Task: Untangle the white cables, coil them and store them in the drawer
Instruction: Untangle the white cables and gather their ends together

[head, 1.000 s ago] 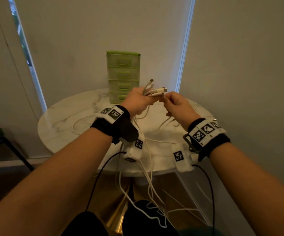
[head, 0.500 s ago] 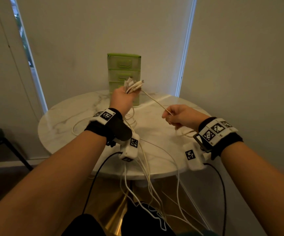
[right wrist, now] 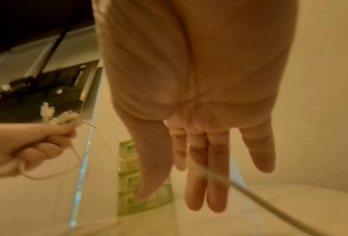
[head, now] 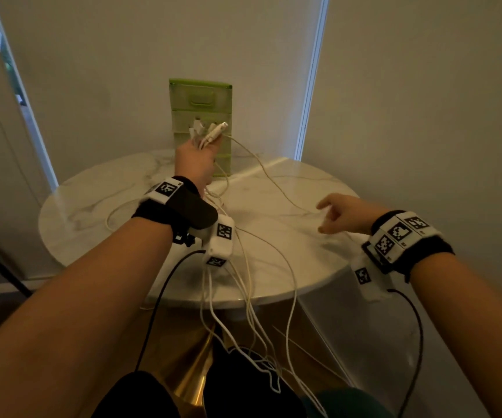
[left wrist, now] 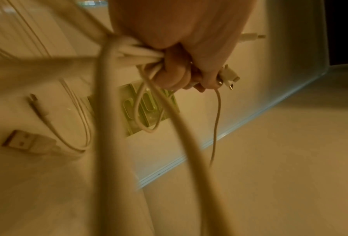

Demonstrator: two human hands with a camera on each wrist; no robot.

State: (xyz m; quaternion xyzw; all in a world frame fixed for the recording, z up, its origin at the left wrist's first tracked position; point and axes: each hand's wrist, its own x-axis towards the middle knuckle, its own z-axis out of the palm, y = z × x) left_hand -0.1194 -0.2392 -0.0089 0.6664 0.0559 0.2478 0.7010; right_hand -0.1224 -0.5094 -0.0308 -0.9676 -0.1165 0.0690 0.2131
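Holding a bunch of plugs (head: 209, 132) tight in my left hand (head: 197, 159), I keep them up high in front of the drawers (head: 200, 98) at the far side of the table (head: 93, 188). All the fingers are curled round the bunch. The cables (head: 249, 285) run down from that fist, across the table and over the near edge, and end in a messy tangle low down.

My right hand (head: 343, 214) is at the right, just above the table. Its fingers are straight and spread, and they hold nothing. One thin cable (head: 273, 182) runs from the bunch toward it and passes close by the fingers.

I think I am still at the untangling step. Next, the right hand should take hold of one cable and pull it free of the others, slowly, so no knot gets tight.

The cables are thin, smooth, white and bendy. The plugs are small and hard. The table is round, shiny marble. The drawers are green see-through plastic, all closed.
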